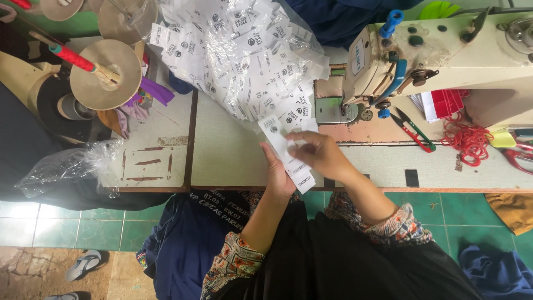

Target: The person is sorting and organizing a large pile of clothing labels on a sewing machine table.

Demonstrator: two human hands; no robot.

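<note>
The person sat at the desk (233,161), and both hands met over its front edge. The left hand (279,176) lay under a small stack of white labels (288,158), fingers curled up round its near side. The right hand (317,153) was closed over the top of the stack, thumb and fingertips pinching the upper label. At twelve o'clock from the hands a clear bag of labels (244,55) slumped open, loose ones spilling toward the stack. At two o'clock stood the sewing machine (433,55), with thread snips (413,130) beside it. To my eye, the stack overhung the edge; a slack pinch could fan the labels onto the dark cloth (189,239) below, and the spilling heap could mix into the sorted ones.
</note>
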